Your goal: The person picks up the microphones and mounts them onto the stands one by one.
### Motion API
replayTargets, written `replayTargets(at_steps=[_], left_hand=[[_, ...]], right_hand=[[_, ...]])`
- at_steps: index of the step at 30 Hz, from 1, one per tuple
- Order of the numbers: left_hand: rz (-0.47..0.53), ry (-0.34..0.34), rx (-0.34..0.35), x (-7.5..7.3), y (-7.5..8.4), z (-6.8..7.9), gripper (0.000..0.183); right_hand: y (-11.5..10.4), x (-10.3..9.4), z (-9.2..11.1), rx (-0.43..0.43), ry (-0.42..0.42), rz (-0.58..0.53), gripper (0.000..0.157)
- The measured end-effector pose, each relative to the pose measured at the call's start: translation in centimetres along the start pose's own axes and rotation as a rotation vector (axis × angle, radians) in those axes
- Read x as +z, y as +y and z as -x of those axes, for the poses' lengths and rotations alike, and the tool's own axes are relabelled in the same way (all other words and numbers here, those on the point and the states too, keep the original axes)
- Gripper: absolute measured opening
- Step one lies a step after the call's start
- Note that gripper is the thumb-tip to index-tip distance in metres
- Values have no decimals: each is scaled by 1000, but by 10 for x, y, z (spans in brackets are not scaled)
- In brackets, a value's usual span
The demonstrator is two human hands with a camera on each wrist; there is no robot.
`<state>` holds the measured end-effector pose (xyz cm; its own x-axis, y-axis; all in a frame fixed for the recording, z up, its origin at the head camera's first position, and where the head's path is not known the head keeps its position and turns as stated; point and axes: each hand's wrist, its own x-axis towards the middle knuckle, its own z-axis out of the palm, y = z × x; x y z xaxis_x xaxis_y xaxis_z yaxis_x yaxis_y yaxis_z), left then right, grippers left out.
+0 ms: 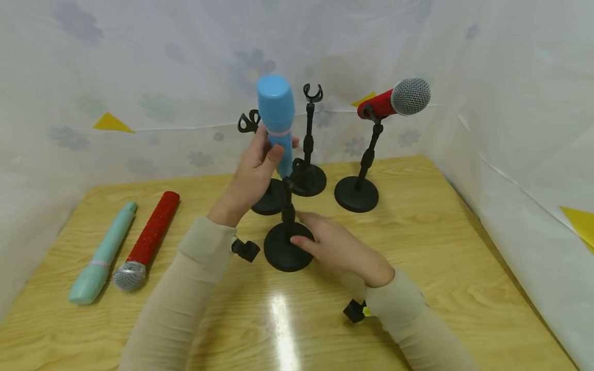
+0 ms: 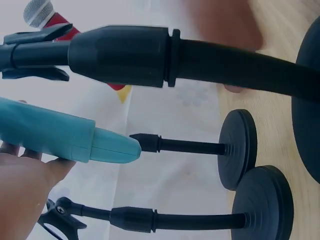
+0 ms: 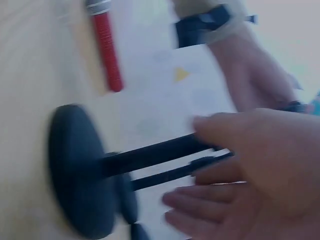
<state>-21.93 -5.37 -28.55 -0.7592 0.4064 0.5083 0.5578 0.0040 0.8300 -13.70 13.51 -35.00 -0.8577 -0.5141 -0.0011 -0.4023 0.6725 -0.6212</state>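
My left hand (image 1: 252, 172) grips a blue microphone (image 1: 277, 111) round its handle, head end up. In the left wrist view the tapered tail of this microphone (image 2: 45, 127) points toward the stand bases, beside the nearest stand's pole. That nearest black microphone stand (image 1: 287, 247) stands upright on the table, its clip just below the microphone's tail in the head view. My right hand (image 1: 341, 247) is beside its pole, thumb over the base and fingers loosely extended. In the right wrist view the right thumb (image 3: 225, 127) overlaps the pole, with the other fingers spread below it.
Two more stands with bare clips, one of them a tall stand (image 1: 309, 139), are behind. At right, another stand (image 1: 356, 194) carries a red microphone (image 1: 394, 99). A mint-green microphone (image 1: 104, 252) and a red glittery microphone (image 1: 153, 232) lie on the wooden table (image 1: 223, 314) at left.
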Motion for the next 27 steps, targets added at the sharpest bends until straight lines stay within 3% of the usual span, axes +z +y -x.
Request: replayTargets(at_steps=[5,9,17,27], left_hand=[[-2,-19,3,5,6,-2,80],[4,-19,-6,7,9,-3,81],[-6,-13,17,6,6,-2,82],[4,-81,-1,3,2,1,86]], right_hand=[[-19,-16,-2,-113,275,-295,41],[-32,-16,-7,-121,379,-400,32],[-38,-12,-24,-117,500,-430,33],[-35,-10,-30,-245,598,-323,16]])
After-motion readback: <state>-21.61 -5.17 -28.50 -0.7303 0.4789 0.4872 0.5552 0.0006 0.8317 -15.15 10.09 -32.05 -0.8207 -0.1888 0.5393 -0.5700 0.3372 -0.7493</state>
